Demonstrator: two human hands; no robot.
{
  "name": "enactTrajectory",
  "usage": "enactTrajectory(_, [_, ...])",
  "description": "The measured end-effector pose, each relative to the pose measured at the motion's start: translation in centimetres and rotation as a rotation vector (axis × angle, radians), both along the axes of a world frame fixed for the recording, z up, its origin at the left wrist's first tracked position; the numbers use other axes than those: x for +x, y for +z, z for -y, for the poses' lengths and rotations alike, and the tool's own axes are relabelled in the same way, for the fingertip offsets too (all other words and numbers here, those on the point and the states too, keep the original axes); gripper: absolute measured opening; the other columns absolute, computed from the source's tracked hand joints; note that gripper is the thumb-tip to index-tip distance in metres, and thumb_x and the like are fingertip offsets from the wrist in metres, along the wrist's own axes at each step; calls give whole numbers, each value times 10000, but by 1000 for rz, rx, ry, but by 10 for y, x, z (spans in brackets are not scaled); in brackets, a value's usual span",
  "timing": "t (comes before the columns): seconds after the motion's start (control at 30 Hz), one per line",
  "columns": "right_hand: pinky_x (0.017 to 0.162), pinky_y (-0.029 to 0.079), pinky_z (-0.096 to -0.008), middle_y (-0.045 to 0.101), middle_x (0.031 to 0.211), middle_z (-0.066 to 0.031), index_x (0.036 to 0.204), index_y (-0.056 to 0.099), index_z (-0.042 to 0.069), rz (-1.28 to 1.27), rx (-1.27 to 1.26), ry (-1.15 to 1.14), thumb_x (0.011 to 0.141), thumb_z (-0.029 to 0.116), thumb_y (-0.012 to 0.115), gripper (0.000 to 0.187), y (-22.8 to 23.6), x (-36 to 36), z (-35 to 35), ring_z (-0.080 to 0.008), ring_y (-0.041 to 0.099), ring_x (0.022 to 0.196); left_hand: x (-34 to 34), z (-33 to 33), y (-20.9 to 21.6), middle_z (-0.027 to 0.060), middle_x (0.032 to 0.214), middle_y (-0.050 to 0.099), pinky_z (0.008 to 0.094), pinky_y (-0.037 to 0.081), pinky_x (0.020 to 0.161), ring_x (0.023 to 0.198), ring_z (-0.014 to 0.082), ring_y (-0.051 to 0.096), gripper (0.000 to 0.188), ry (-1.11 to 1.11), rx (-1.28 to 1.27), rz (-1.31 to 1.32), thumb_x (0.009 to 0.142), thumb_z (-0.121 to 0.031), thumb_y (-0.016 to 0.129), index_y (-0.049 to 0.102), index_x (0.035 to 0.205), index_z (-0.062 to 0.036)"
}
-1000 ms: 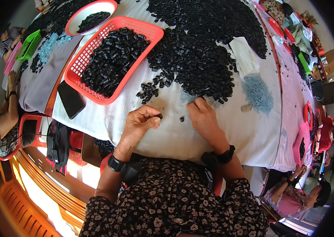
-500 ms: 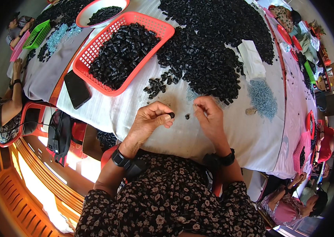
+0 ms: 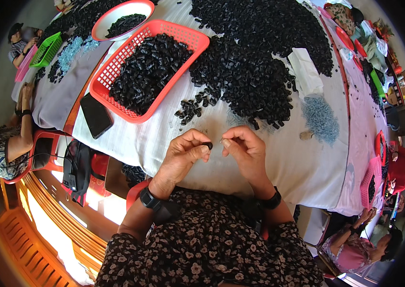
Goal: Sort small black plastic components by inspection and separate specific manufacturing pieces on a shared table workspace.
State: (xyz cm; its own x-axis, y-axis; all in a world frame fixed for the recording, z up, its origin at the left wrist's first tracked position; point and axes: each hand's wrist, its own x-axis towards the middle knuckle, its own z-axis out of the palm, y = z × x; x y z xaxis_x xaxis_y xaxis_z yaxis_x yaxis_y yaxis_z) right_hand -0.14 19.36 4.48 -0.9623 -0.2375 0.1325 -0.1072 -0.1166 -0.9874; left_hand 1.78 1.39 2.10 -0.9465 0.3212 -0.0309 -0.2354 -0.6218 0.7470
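Left hand (image 3: 179,155) near red basket (image 3: 146,115), fingers clamped on black part (image 3: 207,145); right hand (image 3: 246,152) farther off, pinching tiny pale piece (image 3: 221,140).

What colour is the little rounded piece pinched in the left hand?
The little rounded piece is black, best seen in the head view.

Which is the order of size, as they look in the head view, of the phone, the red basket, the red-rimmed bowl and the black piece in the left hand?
Largest to smallest:
1. Red basket
2. Red-rimmed bowl
3. Phone
4. Black piece in the left hand
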Motion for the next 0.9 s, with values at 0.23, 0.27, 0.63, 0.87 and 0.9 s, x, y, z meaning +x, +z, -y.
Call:
enactTrajectory(0.23, [582,437,-188,553,854,-14,948,594,-7,-40,13,10,854,-32,568,100,-3,1,1,-56,542,684,3,-4,0,44,877,609,223,475,692,774,92,566,95,141,-257,-54,858,21,584,558,945,-7])
enactTrajectory(0.27, [584,432,-188,549,861,-13,945,595,-10,-50,23,10,854,-37,564,101,-4,0,2,-54,542,692,4,-7,3,41,882,609,217,482,701,787,88,572,97,179,-323,-45,856,32,583,556,942,-6])
enactTrajectory(0.63, [591,426,-186,539,831,7,869,554,18,45,5,27,833,-25,587,65,-1,-3,9,-39,499,690,9,-6,-4,-2,864,606,203,479,686,777,46,557,149,180,-654,-199,813,17,660,588,939,-18])
enactTrajectory(0.87, [566,423,-202,543,772,-2,815,555,20,-118,137,73,788,-39,605,82,-8,-3,7,-52,509,655,10,-4,-6,9,876,618,206,477,695,774,53,560,136,156,-646,-183,813,7,667,609,935,-8])
enactTrajectory(0.9, [563,425,-206,542,768,-10,807,555,18,-133,161,67,782,-47,603,84,-7,-2,6,-57,513,650,10,-4,-6,9,876,618,206,477,695,774,53,560,136,153,-647,-181,813,7,667,609,935,-8])
